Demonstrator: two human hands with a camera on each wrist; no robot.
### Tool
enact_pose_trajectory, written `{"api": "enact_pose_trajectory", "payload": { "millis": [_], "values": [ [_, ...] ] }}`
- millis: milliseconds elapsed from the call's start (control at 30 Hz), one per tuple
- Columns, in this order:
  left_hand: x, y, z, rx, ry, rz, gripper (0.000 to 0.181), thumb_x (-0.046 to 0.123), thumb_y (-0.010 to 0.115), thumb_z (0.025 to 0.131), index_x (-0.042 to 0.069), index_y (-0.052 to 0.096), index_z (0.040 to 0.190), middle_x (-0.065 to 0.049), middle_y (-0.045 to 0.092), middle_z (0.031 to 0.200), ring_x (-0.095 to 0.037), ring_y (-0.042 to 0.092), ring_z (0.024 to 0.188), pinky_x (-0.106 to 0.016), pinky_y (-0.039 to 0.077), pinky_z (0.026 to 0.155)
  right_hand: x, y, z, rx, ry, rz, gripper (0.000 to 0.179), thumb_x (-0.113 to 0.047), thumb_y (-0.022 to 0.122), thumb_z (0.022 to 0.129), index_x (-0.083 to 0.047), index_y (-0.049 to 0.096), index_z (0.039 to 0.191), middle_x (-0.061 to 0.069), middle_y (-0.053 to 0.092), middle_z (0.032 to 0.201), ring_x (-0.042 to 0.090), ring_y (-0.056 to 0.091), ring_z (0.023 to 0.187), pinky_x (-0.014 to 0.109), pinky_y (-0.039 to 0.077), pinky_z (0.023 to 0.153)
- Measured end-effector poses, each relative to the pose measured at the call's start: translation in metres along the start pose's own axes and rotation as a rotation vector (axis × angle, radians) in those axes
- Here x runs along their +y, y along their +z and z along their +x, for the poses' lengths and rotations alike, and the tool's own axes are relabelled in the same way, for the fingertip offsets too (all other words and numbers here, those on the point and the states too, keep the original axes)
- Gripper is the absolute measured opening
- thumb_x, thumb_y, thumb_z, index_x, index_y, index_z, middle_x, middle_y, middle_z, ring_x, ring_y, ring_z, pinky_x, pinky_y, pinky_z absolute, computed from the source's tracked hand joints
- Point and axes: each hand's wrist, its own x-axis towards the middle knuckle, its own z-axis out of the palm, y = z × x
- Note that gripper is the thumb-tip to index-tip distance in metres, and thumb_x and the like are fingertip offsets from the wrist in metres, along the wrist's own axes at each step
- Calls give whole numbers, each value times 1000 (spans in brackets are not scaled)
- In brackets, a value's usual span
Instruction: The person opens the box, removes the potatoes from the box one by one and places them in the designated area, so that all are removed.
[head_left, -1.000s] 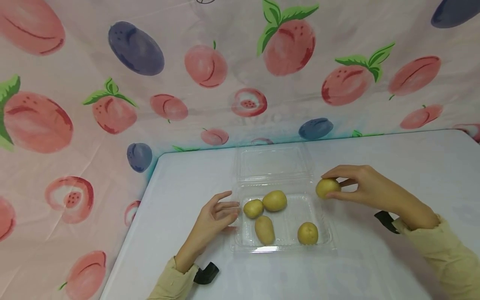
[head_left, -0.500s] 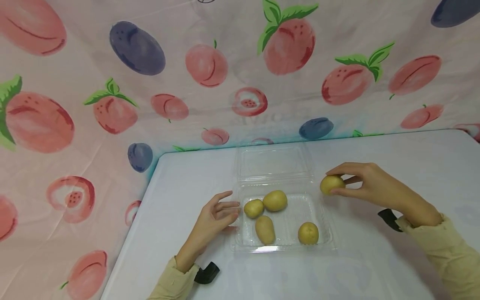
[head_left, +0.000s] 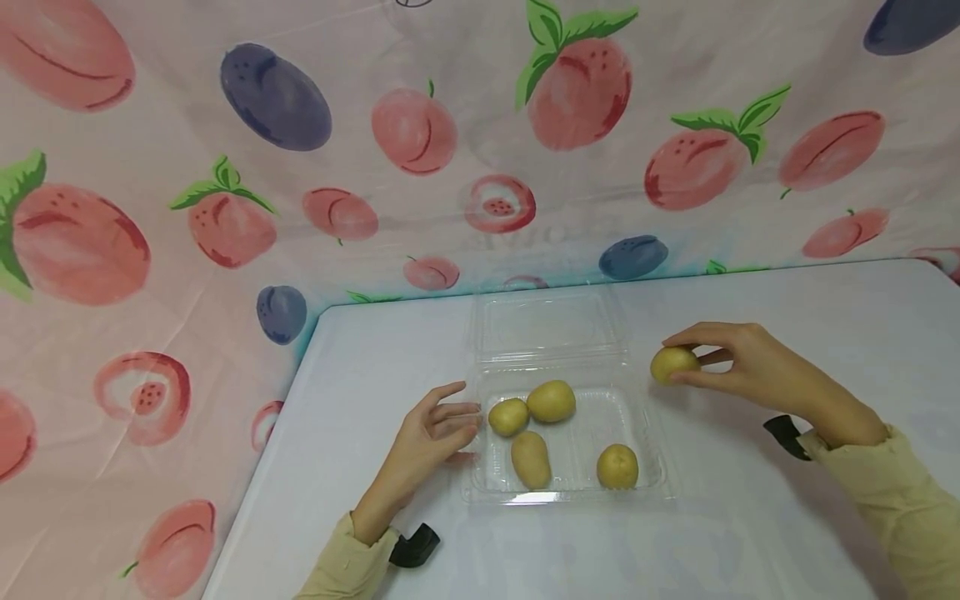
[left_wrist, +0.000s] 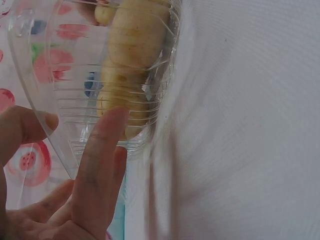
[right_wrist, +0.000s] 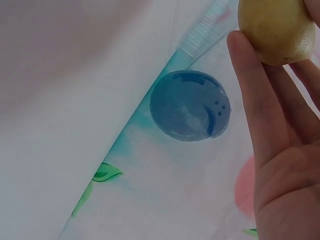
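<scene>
A small yellow potato [head_left: 671, 365] is pinched between the thumb and fingers of my right hand [head_left: 757, 367], raised just beyond the right rim of a clear plastic clamshell box [head_left: 581, 429]. Also in the right wrist view, the held potato [right_wrist: 275, 30] sits at the fingertips. Inside the box, a round potato [head_left: 508, 417], a larger potato [head_left: 552, 402] and an oval potato [head_left: 531, 460] cluster on the left, while another potato [head_left: 617, 467] lies at the front right. My left hand [head_left: 423, 442] has its fingers loosely extended at the box's left wall, fingertips right against the ribbed plastic [left_wrist: 75, 107].
The box's hinged clear lid [head_left: 547, 327] lies folded back towards the rear. A white-covered table [head_left: 750, 533] bears the box. Behind and left hangs a fruit-printed cloth [head_left: 465, 75], meeting the table's back edge. Black straps [head_left: 414, 546] show at both wrists.
My right hand has drifted to the right and slightly back with the potato, away from the box's right rim. The left hand and the potatoes in the box have stayed put.
</scene>
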Motion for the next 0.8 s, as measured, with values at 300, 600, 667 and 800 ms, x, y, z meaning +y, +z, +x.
{"api": "enact_pose_trajectory", "payload": {
  "millis": [300, 600, 667, 800],
  "values": [
    [1, 0, -1, 4, -8, -5, 68, 6, 70, 91, 10, 37, 150, -22, 57, 136, -34, 60, 122, -42, 62, 79, 11, 0, -1, 1, 41, -14, 44, -3, 87, 72, -5, 70, 113, 0, 71, 105, -2, 63, 91, 13, 57, 72],
    [2, 0, -1, -10, 3, 2, 68, 7, 71, 91, 8, 36, 150, -25, 56, 137, -36, 59, 122, -41, 62, 80, 19, -1, -3, 0, 120, -29, 41, -7, 87, 74, -3, 71, 112, 2, 72, 105, -5, 61, 92, 14, 57, 71],
    [2, 0, -1, -11, 0, 0, 68, 7, 71, 91, 8, 36, 150, -25, 56, 137, -37, 59, 123, -41, 62, 80, 22, -1, -3, 2, 130, -34, 41, -8, 87, 74, -3, 71, 111, 2, 72, 104, -6, 61, 92, 14, 57, 71],
    [3, 0, -1, -9, -1, 0, 68, 6, 71, 91, 8, 36, 150, -25, 56, 137, -37, 59, 123, -40, 62, 80, 28, -1, -4, 3, 132, -40, 41, -7, 87, 73, -3, 71, 111, 3, 72, 103, -7, 61, 91, 14, 57, 71]
  ]
}}
